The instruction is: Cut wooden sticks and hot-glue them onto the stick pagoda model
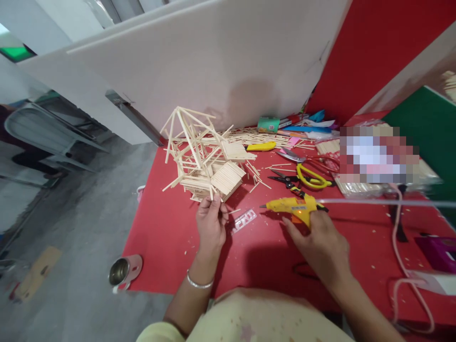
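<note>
A small house model (228, 178) built of thin wooden sticks stands on the red table, its open roof frame rising to a point. At its near edge, my left hand (211, 223) pinches a wooden stick (211, 191); whether that stick is fixed to the model I cannot tell. My right hand (326, 247) grips a yellow hot glue gun (294, 205) by its handle. The nozzle points left, apart from the model. A long clear glue stick (377, 203) extends from the gun's back. Between my hands lies a clear stencil ruler (244, 221).
Behind the gun lie yellow-handled scissors (313, 178), red-handled scissors (326, 162) and a yellow cutter (261, 146). Loose sticks (245, 137) are piled along the white wall. A mug (125, 271) stands at the table's left corner. A pink cord (396, 232) runs down the right side.
</note>
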`<action>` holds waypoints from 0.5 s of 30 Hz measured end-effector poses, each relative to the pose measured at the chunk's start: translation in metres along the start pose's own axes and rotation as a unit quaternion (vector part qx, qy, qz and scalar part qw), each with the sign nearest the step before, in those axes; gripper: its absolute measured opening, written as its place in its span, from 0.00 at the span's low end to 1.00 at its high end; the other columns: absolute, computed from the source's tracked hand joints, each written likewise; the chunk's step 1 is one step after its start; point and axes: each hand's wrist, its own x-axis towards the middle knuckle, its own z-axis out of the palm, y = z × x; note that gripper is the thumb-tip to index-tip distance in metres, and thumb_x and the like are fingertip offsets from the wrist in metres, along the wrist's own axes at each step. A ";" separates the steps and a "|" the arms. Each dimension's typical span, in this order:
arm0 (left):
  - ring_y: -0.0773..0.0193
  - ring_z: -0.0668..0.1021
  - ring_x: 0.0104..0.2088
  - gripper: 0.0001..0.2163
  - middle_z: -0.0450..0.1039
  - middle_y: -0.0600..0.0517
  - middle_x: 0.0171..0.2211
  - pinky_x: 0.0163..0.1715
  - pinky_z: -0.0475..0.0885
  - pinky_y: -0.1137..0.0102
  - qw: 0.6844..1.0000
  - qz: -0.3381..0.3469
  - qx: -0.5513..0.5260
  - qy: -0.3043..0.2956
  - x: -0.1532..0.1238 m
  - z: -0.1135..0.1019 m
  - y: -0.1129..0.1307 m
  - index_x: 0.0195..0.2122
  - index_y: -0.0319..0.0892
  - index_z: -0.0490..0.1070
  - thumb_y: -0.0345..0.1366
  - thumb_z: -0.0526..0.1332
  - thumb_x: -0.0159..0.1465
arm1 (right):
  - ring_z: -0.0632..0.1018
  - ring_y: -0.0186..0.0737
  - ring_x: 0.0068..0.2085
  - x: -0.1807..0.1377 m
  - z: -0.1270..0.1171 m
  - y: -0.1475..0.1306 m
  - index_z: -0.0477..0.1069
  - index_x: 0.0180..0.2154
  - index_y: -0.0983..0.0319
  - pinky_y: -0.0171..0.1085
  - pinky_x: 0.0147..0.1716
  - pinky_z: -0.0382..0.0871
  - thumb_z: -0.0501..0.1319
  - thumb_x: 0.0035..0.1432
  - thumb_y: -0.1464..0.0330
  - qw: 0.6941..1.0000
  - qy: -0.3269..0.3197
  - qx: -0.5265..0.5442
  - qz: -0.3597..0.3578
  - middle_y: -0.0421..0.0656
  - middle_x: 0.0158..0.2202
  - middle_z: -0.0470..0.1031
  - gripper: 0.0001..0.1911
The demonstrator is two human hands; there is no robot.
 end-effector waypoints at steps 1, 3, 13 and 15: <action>0.75 0.71 0.15 0.17 0.70 0.59 0.18 0.14 0.60 0.82 1.000 0.002 -0.004 0.004 0.000 0.000 0.000 0.31 0.40 0.70 0.43 0.76 0.53 | 0.73 0.45 0.30 -0.012 0.005 0.005 0.69 0.39 0.61 0.37 0.23 0.54 0.58 0.62 0.47 1.000 -0.018 0.014 0.019 0.47 0.33 0.73 0.22; 0.75 0.72 0.17 0.17 0.71 0.59 0.19 0.14 0.59 0.82 1.000 0.001 -0.010 0.008 0.001 -0.001 0.000 0.31 0.40 0.71 0.43 0.77 0.52 | 0.76 0.49 0.34 -0.031 0.019 0.014 0.68 0.41 0.59 0.40 0.25 0.60 0.58 0.63 0.49 0.996 -0.050 0.074 0.018 0.48 0.33 0.73 0.20; 0.73 0.74 0.18 0.16 0.76 0.54 0.23 0.15 0.61 0.80 1.000 -0.027 0.000 -0.013 0.001 -0.001 0.004 0.32 0.39 0.72 0.42 0.76 0.53 | 0.79 0.48 0.37 -0.005 0.002 0.005 0.77 0.47 0.63 0.43 0.35 0.69 0.60 0.66 0.59 0.995 -0.024 0.055 -0.083 0.50 0.39 0.81 0.17; 0.74 0.73 0.17 0.17 0.74 0.55 0.22 0.14 0.58 0.81 1.000 -0.025 0.010 -0.010 0.000 0.000 0.005 0.31 0.39 0.73 0.43 0.76 0.52 | 0.79 0.45 0.40 0.011 -0.009 -0.018 0.78 0.44 0.59 0.44 0.41 0.70 0.63 0.65 0.64 0.977 0.026 0.158 -0.138 0.46 0.38 0.81 0.09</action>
